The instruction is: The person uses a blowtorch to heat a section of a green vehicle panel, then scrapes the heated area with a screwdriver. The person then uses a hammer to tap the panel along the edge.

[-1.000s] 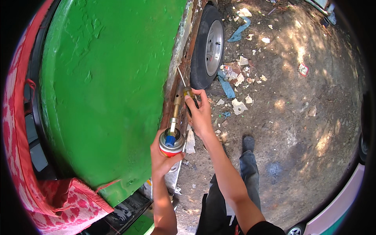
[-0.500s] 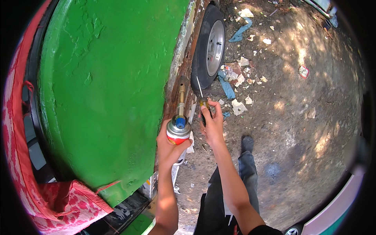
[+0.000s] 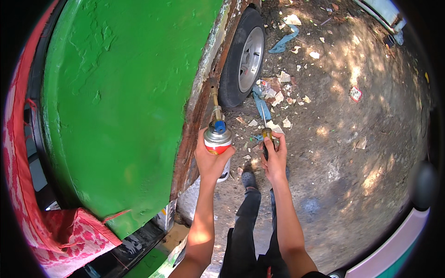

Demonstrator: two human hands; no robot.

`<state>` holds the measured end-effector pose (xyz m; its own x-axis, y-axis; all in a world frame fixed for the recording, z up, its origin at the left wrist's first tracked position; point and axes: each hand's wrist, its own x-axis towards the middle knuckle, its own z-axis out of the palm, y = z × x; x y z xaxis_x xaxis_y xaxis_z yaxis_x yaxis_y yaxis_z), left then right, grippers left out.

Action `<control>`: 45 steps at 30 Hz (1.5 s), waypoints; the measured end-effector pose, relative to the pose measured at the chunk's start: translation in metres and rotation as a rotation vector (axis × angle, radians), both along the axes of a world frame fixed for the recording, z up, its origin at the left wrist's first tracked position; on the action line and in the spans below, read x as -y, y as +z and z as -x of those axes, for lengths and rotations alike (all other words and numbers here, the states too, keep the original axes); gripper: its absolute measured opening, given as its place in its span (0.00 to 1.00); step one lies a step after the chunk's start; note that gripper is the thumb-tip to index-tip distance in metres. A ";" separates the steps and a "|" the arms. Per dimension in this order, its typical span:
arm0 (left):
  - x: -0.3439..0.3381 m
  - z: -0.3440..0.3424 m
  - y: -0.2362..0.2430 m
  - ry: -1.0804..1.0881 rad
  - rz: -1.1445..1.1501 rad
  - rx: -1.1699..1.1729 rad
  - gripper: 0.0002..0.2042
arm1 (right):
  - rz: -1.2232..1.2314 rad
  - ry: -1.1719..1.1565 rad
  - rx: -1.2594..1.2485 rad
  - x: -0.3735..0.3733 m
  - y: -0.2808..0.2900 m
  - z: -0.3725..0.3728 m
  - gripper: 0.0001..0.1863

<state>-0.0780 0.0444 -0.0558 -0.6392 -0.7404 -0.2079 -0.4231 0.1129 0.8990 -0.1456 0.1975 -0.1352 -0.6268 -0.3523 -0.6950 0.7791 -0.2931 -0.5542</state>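
Note:
My left hand (image 3: 209, 160) is wrapped round a red-and-silver gas canister (image 3: 218, 142), which carries a torch head with a blue knob (image 3: 219, 127) and a brass nozzle (image 3: 215, 99). The nozzle points at the rusty, flaking edge (image 3: 193, 120) of a green painted panel (image 3: 111, 111). To the right, my right hand (image 3: 276, 155) grips a screwdriver with a yellow and black handle (image 3: 267, 134); its metal shaft points forward over the littered ground, apart from the panel.
A car wheel (image 3: 250, 60) stands beside the panel's edge. Paint flakes and blue rags (image 3: 259, 102) lie on the dirt (image 3: 352, 167). A red patterned cloth (image 3: 79, 236) drapes the panel's left side. A pink vehicle panel (image 3: 384, 245) is at lower right, my feet (image 3: 248, 180) below.
The screwdriver has moved right and down, away from the rusty edge. My left hand with the torch has risen and shifted right. My left foot has come into view further forward.

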 end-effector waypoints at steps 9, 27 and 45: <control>0.000 -0.004 -0.009 0.049 0.013 -0.006 0.29 | -0.033 0.073 -0.056 -0.015 0.005 0.013 0.09; 0.026 0.006 -0.015 -0.037 0.028 -0.045 0.29 | -0.097 -0.032 -0.056 -0.029 0.008 -0.012 0.12; 0.016 -0.014 -0.002 -0.026 -0.023 -0.057 0.30 | -0.116 -0.071 -0.048 -0.041 0.008 -0.019 0.13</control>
<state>-0.0639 0.0286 -0.0580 -0.6693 -0.7190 -0.1872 -0.3686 0.1026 0.9239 -0.1261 0.2381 -0.1275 -0.6806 -0.2253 -0.6972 0.7307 -0.2781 -0.6234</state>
